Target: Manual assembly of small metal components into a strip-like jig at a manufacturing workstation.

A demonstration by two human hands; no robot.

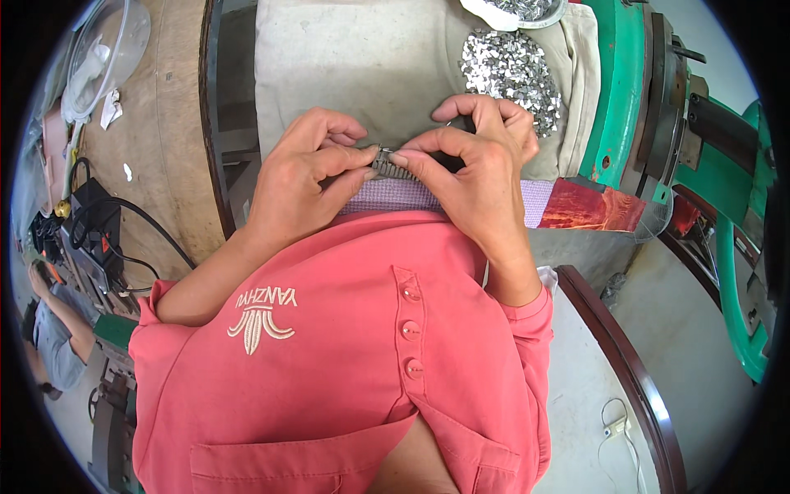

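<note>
Close in front of my chest, both hands meet at a dark grey ridged strip (397, 170), which looks like a row of small metal pieces. My left hand (300, 169) pinches its left end between thumb and forefinger. From the other side, my right hand (481, 156) has thumb and forefinger closed at the strip's upper edge. A small shiny metal piece (386, 151) shows at those fingertips. Fingers cover part of the strip. Beyond my right hand lies a heap of small silvery metal pieces (510, 74) on the grey cloth (354, 58).
A white bowl (555, 16) of similar pieces stands behind the heap. Green machinery (613, 90) borders the right. At left are a wooden board (156, 107), a clear plastic tub (111, 49) and a black cable (152, 222). Another person (66, 329) works at far left.
</note>
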